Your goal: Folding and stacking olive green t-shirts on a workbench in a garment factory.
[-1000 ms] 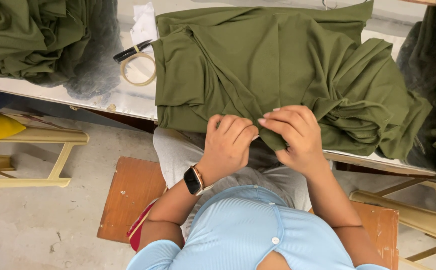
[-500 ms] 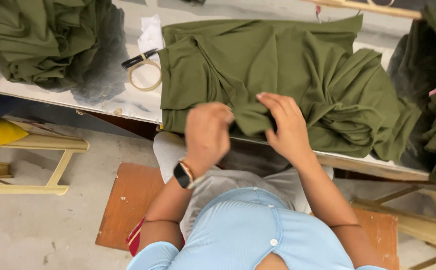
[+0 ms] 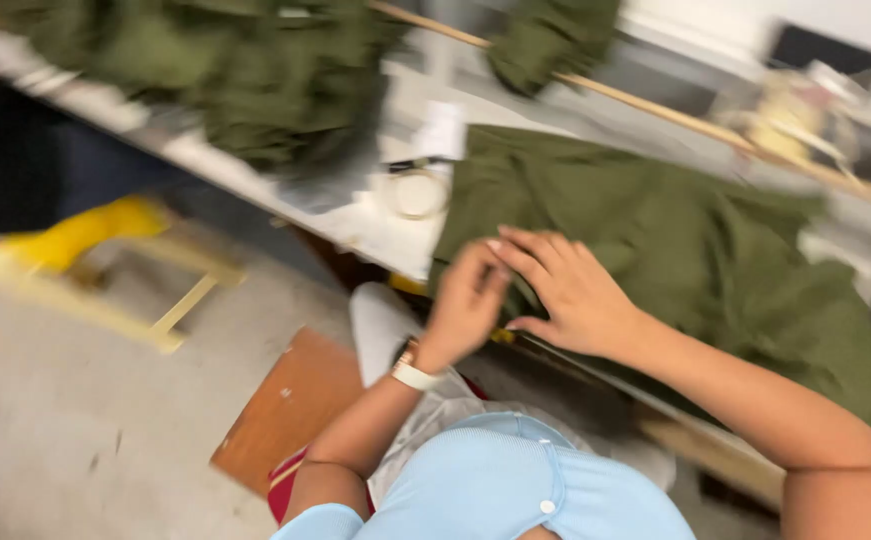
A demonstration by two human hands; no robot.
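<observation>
An olive-green garment (image 3: 685, 230) lies spread on the white worktable (image 3: 355, 225), its near edge hanging over the table's front. My left hand (image 3: 463, 305), with a white watch on the wrist, is at that near edge with its fingers curled; motion blur hides whether it pinches the cloth. My right hand (image 3: 573, 292) rests palm down on the garment just to the right, fingers spread, fingertips almost touching the left hand. My light blue shirt fills the bottom of the view.
A heap of green cloth (image 3: 255, 80) lies on the table's left part. A pale ring of tape (image 3: 417, 193) sits beside the garment. A wooden stick (image 3: 655, 105) crosses behind. A yellow object (image 3: 85, 235), a pale wooden frame (image 3: 170, 305) and a brown board (image 3: 290, 410) are on the floor.
The view has swung to the left and tilted, blurring everything. My right hand has opened flat onto the garment; both hands stay at its near edge.
</observation>
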